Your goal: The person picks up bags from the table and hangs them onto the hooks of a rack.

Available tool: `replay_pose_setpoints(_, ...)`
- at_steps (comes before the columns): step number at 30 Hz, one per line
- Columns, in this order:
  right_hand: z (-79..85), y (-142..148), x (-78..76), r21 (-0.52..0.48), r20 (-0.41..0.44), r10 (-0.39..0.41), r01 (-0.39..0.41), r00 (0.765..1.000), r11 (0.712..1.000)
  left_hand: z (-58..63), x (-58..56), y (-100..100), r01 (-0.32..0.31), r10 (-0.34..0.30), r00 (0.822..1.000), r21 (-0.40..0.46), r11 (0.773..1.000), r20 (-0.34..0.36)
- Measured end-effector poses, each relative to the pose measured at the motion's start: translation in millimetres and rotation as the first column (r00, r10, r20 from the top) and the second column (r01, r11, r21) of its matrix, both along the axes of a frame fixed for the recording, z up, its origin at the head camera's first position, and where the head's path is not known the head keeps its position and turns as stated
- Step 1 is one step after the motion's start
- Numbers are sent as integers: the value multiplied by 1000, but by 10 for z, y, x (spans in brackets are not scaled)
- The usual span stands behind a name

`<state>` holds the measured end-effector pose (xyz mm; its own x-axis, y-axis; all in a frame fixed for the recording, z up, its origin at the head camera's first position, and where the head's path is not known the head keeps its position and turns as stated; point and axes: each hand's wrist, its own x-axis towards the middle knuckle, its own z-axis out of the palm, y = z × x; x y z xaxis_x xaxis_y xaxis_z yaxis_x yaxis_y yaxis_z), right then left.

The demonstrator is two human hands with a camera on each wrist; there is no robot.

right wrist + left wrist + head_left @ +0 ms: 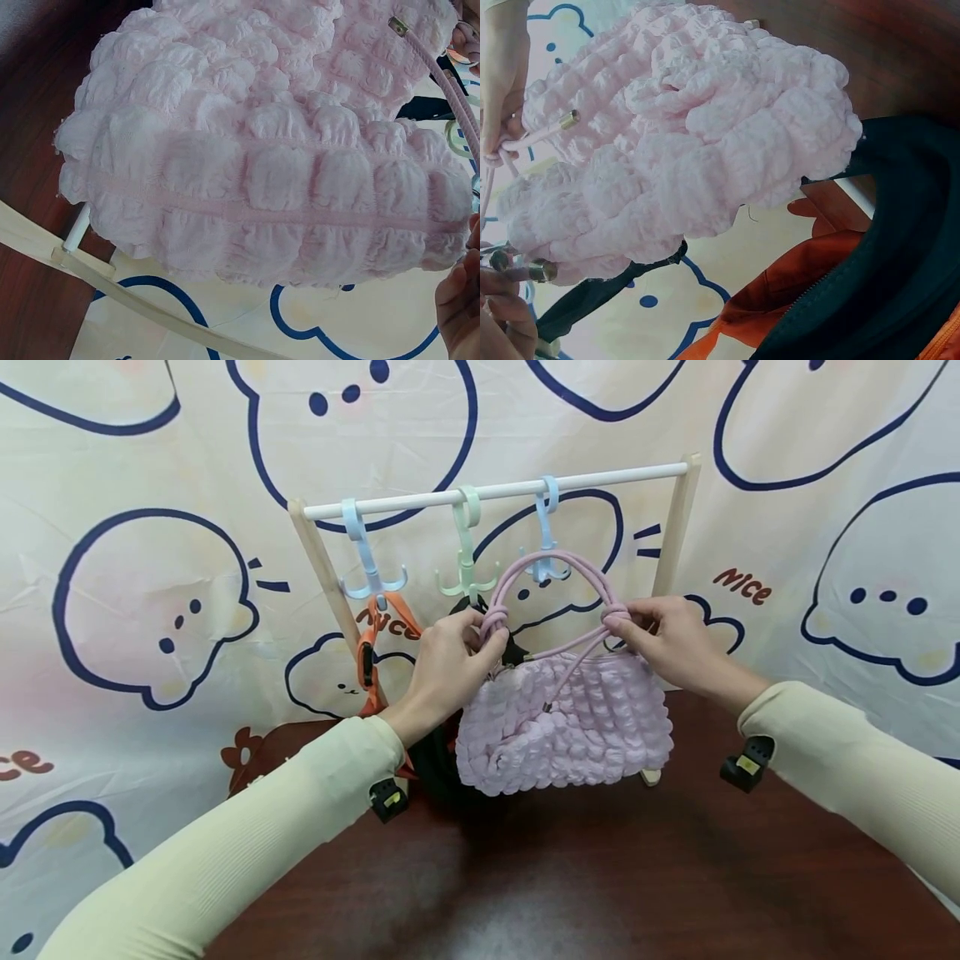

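A puffy pink handbag (566, 722) hangs in front of a small rack, its cord handle (558, 558) arched above it. My left hand (453, 664) pinches the knotted cord at the handle's left end. At the other end, my right hand (667, 635) grips the knot between thumb and fingers. The handle's top overlaps the right blue hook (544, 539) in the head view. One loose cord with a metal tip dangles over the bag's front. In the right wrist view the bag's quilted side (277, 180) fills most of the picture.
A white rod (495, 491) on wooden posts carries another blue hook (367, 556) at left and a green hook (467, 547) in the middle. An orange strap (372, 693) hangs at left. A dark green bag (907, 195) is behind the pink one. Below lies a brown table (562, 877).
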<state>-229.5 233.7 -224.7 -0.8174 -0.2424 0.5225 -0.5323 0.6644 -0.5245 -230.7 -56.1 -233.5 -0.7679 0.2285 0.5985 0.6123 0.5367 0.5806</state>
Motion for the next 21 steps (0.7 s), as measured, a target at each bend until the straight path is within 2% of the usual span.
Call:
replay_pose_setpoints(7,31,-74,-3,3,30,-17,17,999,1000,39,-3,-14,-15,16,1000,-3,1000,19)
replay_pose_setpoints(21,67,-120,-20,39,10,-36,35,999,999,74,-26,18,-18,18,999,-8,1000,27)
